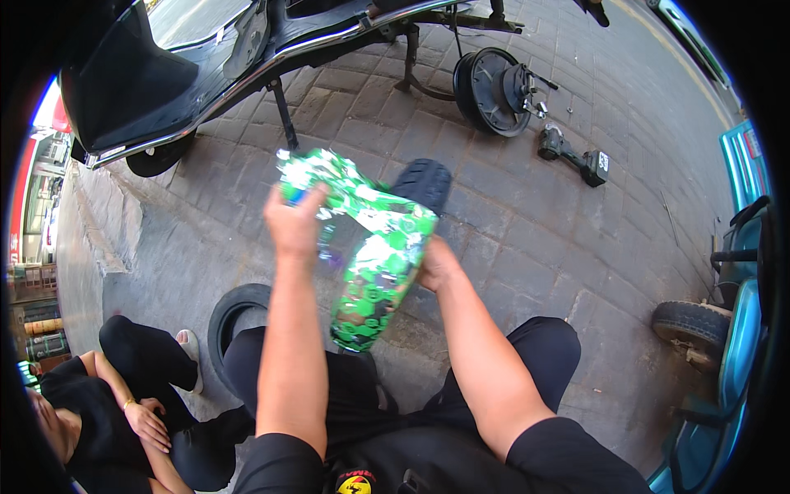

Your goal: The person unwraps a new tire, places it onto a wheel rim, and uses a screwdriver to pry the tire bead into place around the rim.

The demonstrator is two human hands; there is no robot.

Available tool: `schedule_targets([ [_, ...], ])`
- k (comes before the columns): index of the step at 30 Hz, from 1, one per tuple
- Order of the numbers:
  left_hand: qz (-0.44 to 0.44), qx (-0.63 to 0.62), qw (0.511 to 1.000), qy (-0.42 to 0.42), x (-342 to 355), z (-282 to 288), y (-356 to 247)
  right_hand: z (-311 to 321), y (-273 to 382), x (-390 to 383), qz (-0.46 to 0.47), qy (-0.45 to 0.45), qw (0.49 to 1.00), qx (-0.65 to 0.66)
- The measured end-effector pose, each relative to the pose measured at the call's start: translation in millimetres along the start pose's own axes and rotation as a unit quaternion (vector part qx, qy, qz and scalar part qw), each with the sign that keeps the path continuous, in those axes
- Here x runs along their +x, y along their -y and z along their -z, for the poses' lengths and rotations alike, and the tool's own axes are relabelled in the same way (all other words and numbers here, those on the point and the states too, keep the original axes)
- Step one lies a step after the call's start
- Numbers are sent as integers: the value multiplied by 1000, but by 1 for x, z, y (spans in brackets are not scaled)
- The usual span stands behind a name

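A scooter tire (425,183) is in front of me, with bare black tread at its far right part. Shiny green patterned plastic wrapping (380,276) covers much of the rest, blurred by motion. My left hand (295,221) is closed on the wrapping at its far left end, where it looks crumpled and loose. At the right side, my right hand (438,262) is closed around the wrapped tire; its fingertips are hidden behind it.
A scooter (247,70) stands ahead; near it lie a hub motor wheel (494,90) and a cordless impact wrench (574,155). A bare tire (234,317) lies left of my knees. Someone sits at lower left (90,412). Blue chairs (745,329) and another wheel (691,325) are at right.
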State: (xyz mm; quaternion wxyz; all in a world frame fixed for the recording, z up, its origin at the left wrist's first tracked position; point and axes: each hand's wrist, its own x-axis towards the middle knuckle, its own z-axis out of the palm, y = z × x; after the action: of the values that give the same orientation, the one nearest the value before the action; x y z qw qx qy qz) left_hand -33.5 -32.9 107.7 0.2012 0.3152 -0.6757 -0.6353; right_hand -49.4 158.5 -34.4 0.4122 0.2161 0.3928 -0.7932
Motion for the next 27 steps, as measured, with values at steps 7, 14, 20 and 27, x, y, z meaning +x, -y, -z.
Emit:
schedule_targets([
  [7, -137, 219, 848, 463, -9, -41, -99, -56, 109, -101, 497, 185, 803, -274],
  [14, -87, 300, 848, 428, -7, -45, -103, -82, 118, -100, 357, 138, 874, -298],
  [20, -111, 298, 865, 387, -12, -28, -108, -77, 116, -100, 392, 141, 852, -318],
  [27, -217, 480, 721, 450, -29, -30, -119, -87, 134, -111, 311, 225, 779, -496],
])
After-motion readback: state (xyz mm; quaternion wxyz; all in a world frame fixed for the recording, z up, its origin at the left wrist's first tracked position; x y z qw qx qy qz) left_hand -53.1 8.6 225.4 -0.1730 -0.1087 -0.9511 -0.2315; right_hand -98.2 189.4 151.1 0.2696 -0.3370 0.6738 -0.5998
